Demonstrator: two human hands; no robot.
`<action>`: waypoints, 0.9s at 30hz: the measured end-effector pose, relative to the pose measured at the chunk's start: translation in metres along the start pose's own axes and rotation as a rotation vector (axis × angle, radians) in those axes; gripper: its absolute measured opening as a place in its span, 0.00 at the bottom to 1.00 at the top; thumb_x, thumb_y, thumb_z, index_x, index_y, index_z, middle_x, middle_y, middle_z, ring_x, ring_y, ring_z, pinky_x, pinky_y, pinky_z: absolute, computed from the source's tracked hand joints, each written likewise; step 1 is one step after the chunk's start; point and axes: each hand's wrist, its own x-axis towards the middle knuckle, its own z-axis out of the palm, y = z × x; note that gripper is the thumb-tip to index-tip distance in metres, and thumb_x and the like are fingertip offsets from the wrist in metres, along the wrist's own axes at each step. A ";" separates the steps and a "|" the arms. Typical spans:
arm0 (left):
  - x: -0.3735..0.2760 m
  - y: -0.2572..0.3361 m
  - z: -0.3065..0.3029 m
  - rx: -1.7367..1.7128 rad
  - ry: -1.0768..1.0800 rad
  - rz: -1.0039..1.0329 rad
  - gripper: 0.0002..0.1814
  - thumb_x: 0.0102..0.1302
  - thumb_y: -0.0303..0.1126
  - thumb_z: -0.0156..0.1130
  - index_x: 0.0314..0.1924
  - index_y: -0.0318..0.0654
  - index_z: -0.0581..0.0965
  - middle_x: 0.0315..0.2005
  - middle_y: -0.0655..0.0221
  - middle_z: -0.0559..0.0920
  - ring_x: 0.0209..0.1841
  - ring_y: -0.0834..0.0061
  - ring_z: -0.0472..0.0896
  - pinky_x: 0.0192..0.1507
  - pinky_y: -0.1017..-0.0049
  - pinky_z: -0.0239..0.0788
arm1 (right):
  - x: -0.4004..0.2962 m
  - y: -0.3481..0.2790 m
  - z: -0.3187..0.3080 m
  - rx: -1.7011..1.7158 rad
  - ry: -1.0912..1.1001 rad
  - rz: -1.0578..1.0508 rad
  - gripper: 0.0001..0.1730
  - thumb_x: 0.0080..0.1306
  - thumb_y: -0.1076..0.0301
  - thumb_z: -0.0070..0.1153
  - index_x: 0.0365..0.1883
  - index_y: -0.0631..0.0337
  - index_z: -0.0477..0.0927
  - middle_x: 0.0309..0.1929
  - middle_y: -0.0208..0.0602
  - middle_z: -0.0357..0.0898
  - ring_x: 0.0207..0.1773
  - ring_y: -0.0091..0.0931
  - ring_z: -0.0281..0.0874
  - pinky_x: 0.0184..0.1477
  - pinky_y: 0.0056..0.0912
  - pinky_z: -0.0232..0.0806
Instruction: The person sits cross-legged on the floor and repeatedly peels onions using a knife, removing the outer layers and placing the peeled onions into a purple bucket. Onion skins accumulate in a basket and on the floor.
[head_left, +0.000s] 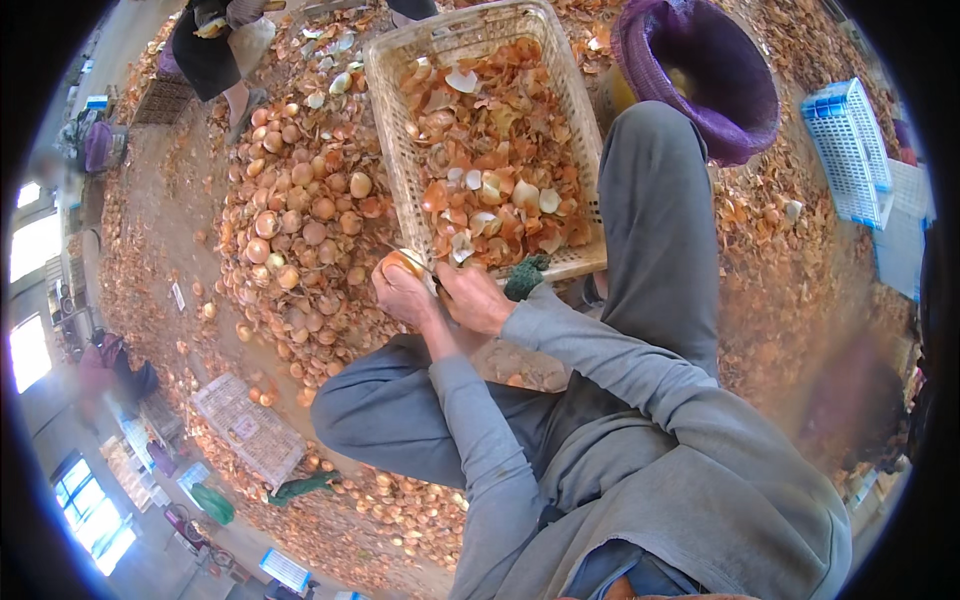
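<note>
My left hand (407, 296) is closed around an onion (406, 260) whose pale, partly peeled top faces up. In my right hand (474, 298) is a small knife (417, 264), its thin dark blade lying across the top of that onion. Both hands are close together at the near left corner of a dirty cream plastic crate (491, 21). Loose onion skins (495, 135), orange and white, fill much of the crate's inside. Left of it lies a heap of unpeeled onions (304, 202) on the floor.
A purple mesh sack (739, 139) stands open beyond my right knee. Blue-and-white crates (847, 150) are at the far right. An upturned crate (247, 427) lies to the left. Green netting (525, 277) touches the near crate rim. Another person (214, 52) sits at upper left.
</note>
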 end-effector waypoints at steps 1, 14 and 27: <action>0.001 -0.002 0.001 -0.011 -0.003 -0.016 0.25 0.67 0.48 0.46 0.43 0.37 0.84 0.36 0.54 0.87 0.41 0.51 0.84 0.46 0.56 0.74 | -0.001 0.004 0.003 -0.038 -0.002 -0.011 0.12 0.61 0.75 0.56 0.39 0.72 0.70 0.23 0.63 0.77 0.29 0.56 0.79 0.31 0.57 0.72; 0.008 -0.028 0.012 0.113 0.032 -0.003 0.25 0.67 0.47 0.46 0.44 0.37 0.85 0.39 0.52 0.87 0.40 0.50 0.84 0.45 0.55 0.74 | 0.021 -0.003 0.003 -0.609 -0.131 0.102 0.14 0.57 0.77 0.56 0.40 0.73 0.69 0.28 0.59 0.82 0.33 0.53 0.83 0.34 0.53 0.75; 0.000 -0.008 -0.012 -0.523 -0.025 -0.105 0.22 0.71 0.39 0.44 0.44 0.28 0.80 0.40 0.58 0.82 0.41 0.64 0.83 0.44 0.66 0.79 | -0.010 -0.020 -0.066 -0.220 0.200 0.015 0.28 0.60 0.72 0.59 0.61 0.60 0.73 0.30 0.54 0.82 0.34 0.50 0.83 0.37 0.47 0.76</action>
